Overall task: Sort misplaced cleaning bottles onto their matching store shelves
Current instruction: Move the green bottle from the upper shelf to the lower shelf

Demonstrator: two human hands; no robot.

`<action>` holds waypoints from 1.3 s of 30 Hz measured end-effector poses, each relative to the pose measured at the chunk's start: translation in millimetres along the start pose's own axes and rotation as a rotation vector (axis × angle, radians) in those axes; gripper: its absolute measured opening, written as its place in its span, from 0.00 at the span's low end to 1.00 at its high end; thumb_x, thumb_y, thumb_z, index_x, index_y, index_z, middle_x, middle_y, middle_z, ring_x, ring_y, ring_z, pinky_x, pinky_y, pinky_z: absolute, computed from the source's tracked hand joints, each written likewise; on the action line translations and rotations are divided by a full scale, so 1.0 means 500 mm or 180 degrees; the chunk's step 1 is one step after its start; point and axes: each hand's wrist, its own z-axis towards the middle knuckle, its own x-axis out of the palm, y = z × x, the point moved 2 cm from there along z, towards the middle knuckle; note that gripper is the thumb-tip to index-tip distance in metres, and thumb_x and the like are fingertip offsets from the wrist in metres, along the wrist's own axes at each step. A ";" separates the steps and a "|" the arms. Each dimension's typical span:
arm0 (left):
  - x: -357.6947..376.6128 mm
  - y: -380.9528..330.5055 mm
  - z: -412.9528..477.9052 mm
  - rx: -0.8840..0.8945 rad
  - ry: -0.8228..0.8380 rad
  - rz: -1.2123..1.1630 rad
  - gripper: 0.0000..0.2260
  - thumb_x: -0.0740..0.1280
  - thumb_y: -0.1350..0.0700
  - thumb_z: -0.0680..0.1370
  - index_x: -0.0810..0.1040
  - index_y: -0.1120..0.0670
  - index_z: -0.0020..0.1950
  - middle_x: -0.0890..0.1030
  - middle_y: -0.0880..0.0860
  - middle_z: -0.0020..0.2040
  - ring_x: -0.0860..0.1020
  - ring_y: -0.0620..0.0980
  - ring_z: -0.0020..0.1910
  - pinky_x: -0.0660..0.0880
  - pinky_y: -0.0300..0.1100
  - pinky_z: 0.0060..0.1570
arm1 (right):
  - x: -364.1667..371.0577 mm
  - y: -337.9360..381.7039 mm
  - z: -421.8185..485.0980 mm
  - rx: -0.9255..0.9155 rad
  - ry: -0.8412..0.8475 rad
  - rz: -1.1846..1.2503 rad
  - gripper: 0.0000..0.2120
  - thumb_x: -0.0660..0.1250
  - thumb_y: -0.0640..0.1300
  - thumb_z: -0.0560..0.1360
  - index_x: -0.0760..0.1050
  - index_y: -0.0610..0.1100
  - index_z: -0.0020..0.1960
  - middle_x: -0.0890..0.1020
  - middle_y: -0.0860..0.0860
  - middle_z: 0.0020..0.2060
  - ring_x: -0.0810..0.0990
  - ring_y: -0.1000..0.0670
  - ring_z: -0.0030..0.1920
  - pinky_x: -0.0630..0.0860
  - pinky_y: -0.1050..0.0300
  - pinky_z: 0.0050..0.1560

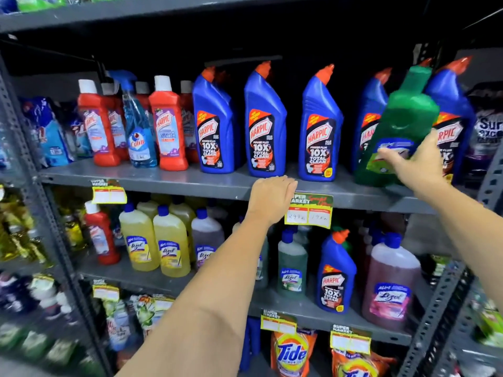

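My right hand (416, 161) grips a green bottle (400, 123) at its label, tilted, at the right end of the upper grey shelf (163, 180), in front of blue Harpic bottles (265, 123). My left hand (272, 197) rests palm down on that shelf's front edge, holding nothing. Red Harpic bottles (168, 123) and a blue Colin spray bottle (140, 131) stand at the shelf's left. On the shelf below, one red bottle (99, 235) and one blue Harpic bottle (336, 273) stand among yellow (170, 243), green (291, 262) and pink Lizol bottles (390, 284).
Grey steel uprights (54, 227) frame the rack. Price tags (309, 210) hang from the shelf edges. Tide pouches (292, 352) fill the lowest shelf. Detergent packets (51, 131) sit at the far left, a Surf pouch (487, 131) at the far right.
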 end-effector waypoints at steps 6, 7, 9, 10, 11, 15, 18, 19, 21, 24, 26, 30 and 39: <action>0.017 -0.005 -0.026 -0.0398 -0.0358 -0.0134 0.14 0.56 0.53 0.82 0.77 0.58 0.57 0.81 0.59 0.57 0.76 0.60 0.61 0.70 0.53 0.55 | -0.100 0.036 -0.106 -0.0381 0.0232 0.0645 0.28 0.74 0.41 0.73 0.61 0.44 0.64 0.75 0.44 0.66 0.79 0.59 0.59 0.73 0.64 0.64; 0.022 0.003 -0.050 -0.0533 -0.0539 -0.0201 0.16 0.56 0.53 0.82 0.74 0.59 0.65 0.75 0.59 0.67 0.70 0.58 0.69 0.66 0.53 0.64 | -0.107 0.035 -0.138 -0.0369 0.0323 0.0740 0.28 0.74 0.40 0.73 0.61 0.44 0.64 0.76 0.44 0.65 0.79 0.58 0.60 0.74 0.62 0.63; 0.047 0.012 -0.128 -0.0593 -0.0824 -0.0181 0.19 0.56 0.51 0.81 0.69 0.57 0.70 0.66 0.58 0.75 0.61 0.57 0.75 0.59 0.53 0.70 | -0.111 0.021 -0.211 -0.0261 0.0555 0.0891 0.26 0.74 0.39 0.71 0.64 0.47 0.63 0.80 0.51 0.60 0.81 0.55 0.59 0.77 0.59 0.61; 0.066 0.015 -0.176 -0.0583 -0.0797 -0.0162 0.20 0.55 0.51 0.81 0.68 0.56 0.71 0.64 0.58 0.76 0.58 0.57 0.76 0.57 0.54 0.71 | -0.105 0.012 -0.251 -0.0192 0.0665 0.0983 0.26 0.74 0.40 0.70 0.65 0.51 0.61 0.82 0.59 0.55 0.82 0.59 0.56 0.78 0.63 0.56; 0.088 0.019 -0.228 -0.0585 -0.0649 -0.0187 0.19 0.55 0.50 0.81 0.68 0.55 0.71 0.63 0.58 0.76 0.57 0.56 0.76 0.57 0.54 0.72 | -0.093 -0.001 -0.293 -0.0099 0.0755 0.1074 0.25 0.73 0.39 0.69 0.65 0.54 0.59 0.82 0.64 0.51 0.83 0.62 0.51 0.78 0.68 0.52; 0.182 0.041 -0.429 -0.0527 0.0523 -0.0496 0.19 0.54 0.50 0.82 0.71 0.57 0.69 0.67 0.58 0.74 0.64 0.56 0.73 0.66 0.55 0.69 | 0.007 -0.095 -0.438 0.0341 0.0948 0.1147 0.25 0.73 0.38 0.66 0.68 0.57 0.56 0.83 0.62 0.50 0.83 0.60 0.50 0.78 0.68 0.49; 0.245 0.053 -0.544 -0.0410 0.1597 -0.0704 0.20 0.57 0.50 0.82 0.69 0.60 0.71 0.67 0.58 0.74 0.66 0.58 0.72 0.65 0.55 0.70 | 0.111 -0.164 -0.515 0.0718 0.1212 0.0999 0.25 0.75 0.39 0.69 0.67 0.54 0.58 0.82 0.54 0.54 0.82 0.52 0.56 0.79 0.55 0.57; 0.262 0.059 -0.568 -0.0431 0.1863 -0.0715 0.21 0.56 0.49 0.83 0.67 0.59 0.73 0.64 0.58 0.76 0.63 0.57 0.74 0.62 0.53 0.72 | 0.144 -0.177 -0.531 0.0798 0.1282 0.0915 0.25 0.75 0.37 0.70 0.66 0.50 0.60 0.81 0.53 0.55 0.81 0.54 0.57 0.77 0.54 0.59; 0.291 0.080 -0.592 -0.0547 0.2172 -0.0691 0.24 0.54 0.47 0.83 0.61 0.57 0.76 0.58 0.56 0.78 0.56 0.54 0.77 0.54 0.51 0.76 | 0.208 -0.194 -0.552 0.0871 0.1342 0.0744 0.27 0.74 0.34 0.71 0.64 0.43 0.64 0.78 0.58 0.55 0.78 0.66 0.55 0.75 0.65 0.58; 0.329 0.117 -0.586 -0.0509 0.2500 -0.0509 0.25 0.51 0.45 0.83 0.57 0.56 0.77 0.54 0.54 0.79 0.50 0.52 0.78 0.47 0.51 0.76 | 0.287 -0.220 -0.563 0.0896 0.1331 0.0524 0.31 0.73 0.29 0.70 0.61 0.34 0.68 0.74 0.59 0.53 0.75 0.75 0.50 0.68 0.79 0.51; 0.348 0.139 -0.588 -0.0406 0.2656 -0.0412 0.26 0.50 0.44 0.83 0.56 0.55 0.77 0.53 0.54 0.80 0.49 0.52 0.78 0.45 0.52 0.76 | 0.330 -0.235 -0.567 0.0972 0.1357 0.0394 0.32 0.73 0.30 0.70 0.60 0.33 0.68 0.76 0.54 0.52 0.77 0.70 0.48 0.71 0.76 0.50; 0.361 0.151 -0.613 -0.0223 0.2532 -0.0435 0.27 0.52 0.43 0.83 0.55 0.55 0.78 0.53 0.56 0.79 0.49 0.54 0.78 0.43 0.54 0.76 | 0.377 -0.259 -0.585 0.1175 0.1506 0.0202 0.33 0.73 0.30 0.71 0.58 0.33 0.69 0.75 0.42 0.58 0.79 0.46 0.54 0.73 0.74 0.52; 0.363 0.153 -0.618 -0.0182 0.2336 -0.0461 0.28 0.53 0.42 0.82 0.54 0.55 0.78 0.55 0.56 0.79 0.50 0.54 0.78 0.42 0.54 0.76 | 0.381 -0.280 -0.609 0.1138 0.1456 0.0112 0.31 0.72 0.37 0.73 0.61 0.40 0.71 0.74 0.42 0.61 0.76 0.44 0.63 0.73 0.44 0.66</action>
